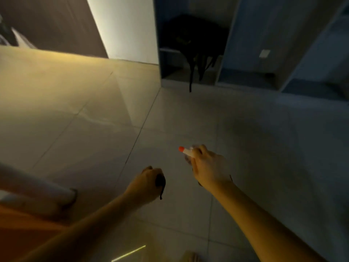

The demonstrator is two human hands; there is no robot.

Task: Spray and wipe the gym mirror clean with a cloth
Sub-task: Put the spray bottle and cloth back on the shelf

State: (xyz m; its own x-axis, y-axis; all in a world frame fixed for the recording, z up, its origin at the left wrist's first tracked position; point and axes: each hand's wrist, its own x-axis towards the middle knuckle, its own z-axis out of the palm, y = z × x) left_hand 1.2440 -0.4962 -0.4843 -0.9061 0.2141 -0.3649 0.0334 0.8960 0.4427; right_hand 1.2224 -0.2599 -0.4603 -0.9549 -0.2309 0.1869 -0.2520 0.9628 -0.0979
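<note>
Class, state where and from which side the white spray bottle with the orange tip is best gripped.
Grip the white spray bottle with the orange tip at its neck, from behind, as the right hand does: the nozzle points away from the person, leaving the tip clear.

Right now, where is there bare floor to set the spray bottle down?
Bare tile floor stretches between the right hand with the spray bottle and the blue shelf unit; more lies ahead of the left hand gripping the cloth. Crowded: the cubby holding the black bag.
</note>
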